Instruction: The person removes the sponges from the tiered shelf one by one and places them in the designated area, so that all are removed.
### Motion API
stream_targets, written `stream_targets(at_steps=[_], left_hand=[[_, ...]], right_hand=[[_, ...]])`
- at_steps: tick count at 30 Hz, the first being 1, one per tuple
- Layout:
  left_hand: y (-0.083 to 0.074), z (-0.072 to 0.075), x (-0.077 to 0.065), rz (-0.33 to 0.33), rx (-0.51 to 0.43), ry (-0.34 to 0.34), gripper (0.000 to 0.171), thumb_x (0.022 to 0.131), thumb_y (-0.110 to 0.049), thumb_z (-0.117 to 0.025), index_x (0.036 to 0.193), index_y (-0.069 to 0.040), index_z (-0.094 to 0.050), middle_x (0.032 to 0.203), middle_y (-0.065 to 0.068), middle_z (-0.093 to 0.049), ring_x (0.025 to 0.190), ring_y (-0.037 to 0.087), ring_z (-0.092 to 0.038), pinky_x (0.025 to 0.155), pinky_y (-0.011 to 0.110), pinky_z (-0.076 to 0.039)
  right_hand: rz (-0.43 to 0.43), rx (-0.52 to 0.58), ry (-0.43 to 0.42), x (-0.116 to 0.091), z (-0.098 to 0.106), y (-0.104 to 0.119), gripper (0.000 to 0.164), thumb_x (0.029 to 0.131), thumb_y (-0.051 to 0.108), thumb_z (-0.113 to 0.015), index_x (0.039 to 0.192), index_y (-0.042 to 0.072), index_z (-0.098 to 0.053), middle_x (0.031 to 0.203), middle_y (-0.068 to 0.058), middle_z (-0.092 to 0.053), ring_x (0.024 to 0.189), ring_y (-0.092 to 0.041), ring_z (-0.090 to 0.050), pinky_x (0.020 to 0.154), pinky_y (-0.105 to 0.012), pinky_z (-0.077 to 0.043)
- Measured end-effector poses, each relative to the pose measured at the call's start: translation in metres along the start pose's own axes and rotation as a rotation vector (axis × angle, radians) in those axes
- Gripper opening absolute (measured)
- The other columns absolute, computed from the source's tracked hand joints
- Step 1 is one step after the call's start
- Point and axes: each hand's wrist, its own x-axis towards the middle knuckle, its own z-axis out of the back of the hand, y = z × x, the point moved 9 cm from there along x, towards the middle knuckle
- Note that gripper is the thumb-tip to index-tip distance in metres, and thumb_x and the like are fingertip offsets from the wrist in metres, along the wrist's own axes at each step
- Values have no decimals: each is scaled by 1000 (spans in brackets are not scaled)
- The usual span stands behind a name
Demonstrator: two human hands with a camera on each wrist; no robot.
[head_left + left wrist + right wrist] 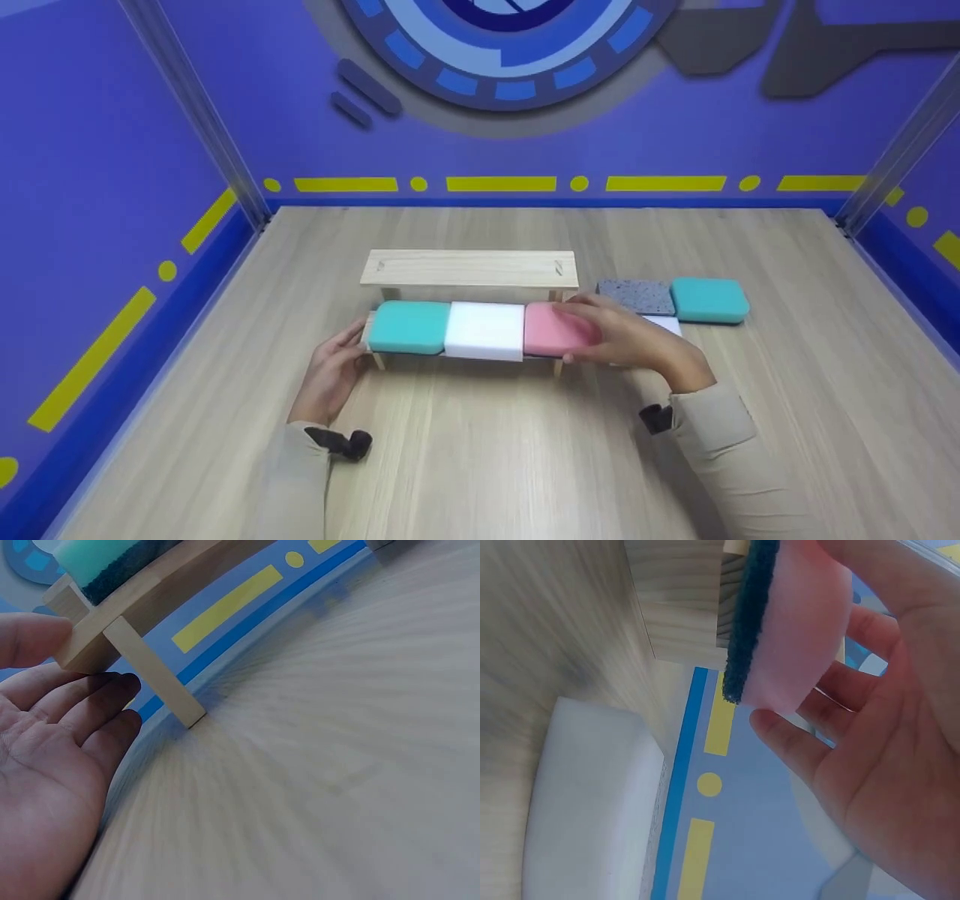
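Observation:
A two-tier wooden rack (469, 268) stands mid-table. Along its lower front tier lie a teal sponge (409, 328), a white sponge (485, 331) and a pink sponge (551, 330), side by side from left to right. My left hand (335, 369) pinches the left end of that tier, thumb on the wood (84, 645) and fingers beneath it. With thumb and fingers around its edges, my right hand (626, 336) holds the pink sponge at the right end. The pink sponge (799, 626) has its dark scouring side down, against the wood.
Right of the rack, on the table, lie a grey speckled sponge (637, 295), another teal sponge (709, 300) and a white sponge (592, 802), partly hidden by my right hand in the head view. The rack's upper back tier is bare. Blue-purple walls (495, 157) border the table.

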Motion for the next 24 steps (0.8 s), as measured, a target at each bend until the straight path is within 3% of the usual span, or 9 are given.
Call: stream_targets(at_steps=[10, 19, 24], left_hand=[[3, 1, 1, 12, -9, 4, 55, 95, 7, -39, 147, 10, -23, 158, 21, -20, 147, 29, -19, 120, 43, -17], [5, 2, -1, 25, 6, 8, 57, 95, 5, -40, 149, 7, -22, 158, 20, -21, 146, 28, -21, 119, 41, -19], [3, 2, 0, 17, -9, 8, 57, 94, 7, -39, 148, 9, -21, 157, 22, -21, 146, 29, -21, 119, 41, -20]], right_hand=[[-15, 2, 13, -1, -4, -4, 75, 82, 32, -75, 147, 19, -40, 139, -11, -47, 121, -28, -49, 104, -50, -43], [31, -32, -7, -1, -1, 0, 74, 82, 32, -75, 146, 15, -43, 134, -13, -51, 115, -27, -51, 101, -48, -44], [13, -37, -8, -1, 1, 0, 73, 82, 33, -74, 146, 16, -43, 134, -12, -51, 118, -27, -51, 103, -47, -43]])
